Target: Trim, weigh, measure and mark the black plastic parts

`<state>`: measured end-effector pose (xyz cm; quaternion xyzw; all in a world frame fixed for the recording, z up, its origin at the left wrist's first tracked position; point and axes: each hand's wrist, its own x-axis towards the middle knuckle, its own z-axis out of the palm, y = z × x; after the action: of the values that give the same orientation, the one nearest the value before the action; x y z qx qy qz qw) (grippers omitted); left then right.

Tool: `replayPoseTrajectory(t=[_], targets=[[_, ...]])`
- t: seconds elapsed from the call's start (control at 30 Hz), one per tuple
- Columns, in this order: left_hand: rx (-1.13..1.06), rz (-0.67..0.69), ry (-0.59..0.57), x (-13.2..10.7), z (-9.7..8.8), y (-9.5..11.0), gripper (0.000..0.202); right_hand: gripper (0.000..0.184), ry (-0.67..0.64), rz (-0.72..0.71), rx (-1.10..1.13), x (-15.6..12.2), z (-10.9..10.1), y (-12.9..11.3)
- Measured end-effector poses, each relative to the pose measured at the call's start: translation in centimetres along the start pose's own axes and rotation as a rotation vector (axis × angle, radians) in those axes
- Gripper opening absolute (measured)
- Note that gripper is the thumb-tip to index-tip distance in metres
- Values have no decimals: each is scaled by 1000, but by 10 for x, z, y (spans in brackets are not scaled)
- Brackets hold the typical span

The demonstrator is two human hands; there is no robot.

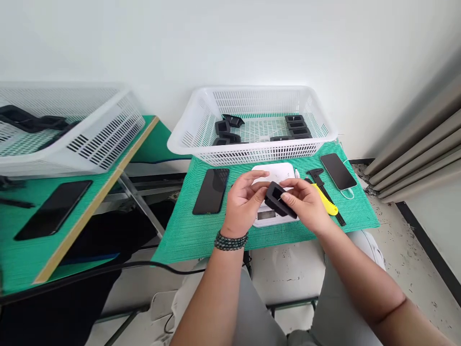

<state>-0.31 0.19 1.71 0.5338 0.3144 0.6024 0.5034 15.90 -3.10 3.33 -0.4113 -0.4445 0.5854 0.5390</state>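
Between my two hands is a black frame-shaped plastic part [276,201] with an opening through its middle. My left hand [247,197], with a beaded bracelet at the wrist, pinches its left end between thumb and fingers. On the other side, my right hand [301,198] grips its right edge, thumb on top. The part is tilted and held above a white digital scale [265,222], whose small display shows below it; the hands hide much of the scale. To the right of my right hand lie a yellow utility knife [327,202] and a black caliper [317,176].
Behind the scale stands a white plastic basket [252,156] with several similar black parts [297,126]. One phone [211,191] lies left, another phone [338,171] with a cable right. A neighbouring table at left carries another white basket [97,144] and phone [54,210].
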Motion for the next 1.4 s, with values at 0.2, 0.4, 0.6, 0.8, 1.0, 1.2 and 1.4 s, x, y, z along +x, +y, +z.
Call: replayPoseTrajectory(t=[0.2,0.4,0.6,0.8,1.0,1.2,1.4], targets=[[415,138,133,-19,6,6,23,31,58,117,147,-8,24,19],[938,41,405,2,-61,2,25,28,139,157,242,-5,23,13],[1382,-282,247,19,-100,-15,32,29,143,138,232,-3,19,11],[1492,-312,361,25,-86,-19,31,26,153,116,208,-5,14,11],[1454,-357,373,28,-80,-13,31,26,154,107,193,-6,7,5],[1150,232,456,-3,-42,-8,31,31,255,113,234,1,-4,7],[888,620,-80,-41,5,-22,47,31,260,133,325,7,-1,9]])
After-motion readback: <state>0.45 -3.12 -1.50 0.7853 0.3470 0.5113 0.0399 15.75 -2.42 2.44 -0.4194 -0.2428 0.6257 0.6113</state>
